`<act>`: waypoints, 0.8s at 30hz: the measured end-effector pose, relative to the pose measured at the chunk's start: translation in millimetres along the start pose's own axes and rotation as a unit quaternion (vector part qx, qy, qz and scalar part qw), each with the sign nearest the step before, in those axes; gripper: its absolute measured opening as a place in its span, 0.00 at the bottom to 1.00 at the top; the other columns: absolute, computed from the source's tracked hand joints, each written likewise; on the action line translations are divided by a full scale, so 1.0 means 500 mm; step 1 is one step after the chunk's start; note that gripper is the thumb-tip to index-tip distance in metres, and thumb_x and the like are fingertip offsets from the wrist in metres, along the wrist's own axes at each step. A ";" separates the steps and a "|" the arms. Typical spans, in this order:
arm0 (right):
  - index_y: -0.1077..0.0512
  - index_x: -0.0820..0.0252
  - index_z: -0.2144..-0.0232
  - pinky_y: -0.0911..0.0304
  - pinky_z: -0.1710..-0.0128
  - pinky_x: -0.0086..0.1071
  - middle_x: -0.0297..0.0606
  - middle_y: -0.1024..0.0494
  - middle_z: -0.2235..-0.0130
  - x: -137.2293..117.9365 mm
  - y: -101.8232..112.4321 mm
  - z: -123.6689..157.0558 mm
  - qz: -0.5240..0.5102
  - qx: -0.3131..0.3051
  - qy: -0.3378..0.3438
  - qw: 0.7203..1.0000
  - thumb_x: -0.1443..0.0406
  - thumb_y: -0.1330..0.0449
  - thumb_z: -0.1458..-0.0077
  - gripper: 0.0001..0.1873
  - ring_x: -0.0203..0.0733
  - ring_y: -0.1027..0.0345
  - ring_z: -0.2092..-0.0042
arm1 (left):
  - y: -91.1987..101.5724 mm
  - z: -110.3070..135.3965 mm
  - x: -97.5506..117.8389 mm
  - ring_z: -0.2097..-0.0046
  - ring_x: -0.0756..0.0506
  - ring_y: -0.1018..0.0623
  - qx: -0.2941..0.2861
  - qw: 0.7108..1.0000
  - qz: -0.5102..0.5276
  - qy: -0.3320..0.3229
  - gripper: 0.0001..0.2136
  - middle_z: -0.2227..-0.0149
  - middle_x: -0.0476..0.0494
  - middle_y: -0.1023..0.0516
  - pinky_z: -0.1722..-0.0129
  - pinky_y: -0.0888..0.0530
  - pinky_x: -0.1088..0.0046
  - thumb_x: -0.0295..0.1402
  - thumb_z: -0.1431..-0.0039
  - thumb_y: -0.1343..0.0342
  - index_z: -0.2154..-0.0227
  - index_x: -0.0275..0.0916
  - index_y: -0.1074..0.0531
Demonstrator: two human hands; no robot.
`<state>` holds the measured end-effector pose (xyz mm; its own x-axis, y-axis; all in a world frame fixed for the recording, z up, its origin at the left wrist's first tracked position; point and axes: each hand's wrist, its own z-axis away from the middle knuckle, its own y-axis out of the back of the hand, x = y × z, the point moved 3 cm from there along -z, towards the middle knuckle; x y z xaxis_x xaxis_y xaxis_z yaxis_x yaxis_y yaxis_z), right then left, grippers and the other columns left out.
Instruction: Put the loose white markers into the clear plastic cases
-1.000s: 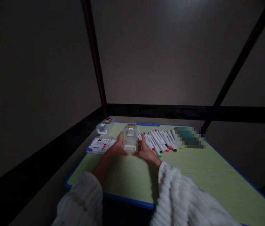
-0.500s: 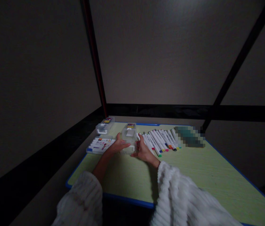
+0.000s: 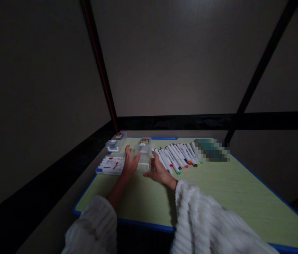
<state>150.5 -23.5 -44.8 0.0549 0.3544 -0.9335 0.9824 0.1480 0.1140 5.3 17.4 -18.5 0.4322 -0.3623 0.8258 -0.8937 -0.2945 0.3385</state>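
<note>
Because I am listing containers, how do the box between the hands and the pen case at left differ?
The pen case shows white pens inside; the box shows none. The pen case looks wider; the box looks narrower and has a yellow-and-dark label. Both are see-through.

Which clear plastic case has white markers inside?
The printed case left of your left hand: white markers show through it, unlike the rear-left case and the middle case beside your right hand.
</note>
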 end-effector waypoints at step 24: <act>0.32 0.65 0.61 0.41 0.52 0.42 0.49 0.29 0.58 -0.056 0.159 0.021 0.369 0.085 0.044 0.924 0.71 0.50 0.49 0.13 0.48 0.34 0.55 | -0.030 0.087 0.088 0.48 0.44 0.32 -0.267 0.874 -0.175 -0.367 0.19 0.51 0.41 0.29 0.47 0.35 0.65 0.28 0.49 0.48 0.52 0.38 0.35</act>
<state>228.8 -31.3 -12.9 0.7144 0.3761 -0.5901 0.6971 -0.3085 0.6472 42.8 -32.7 -6.9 0.4759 -0.8598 0.1849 -0.5354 -0.1164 0.8365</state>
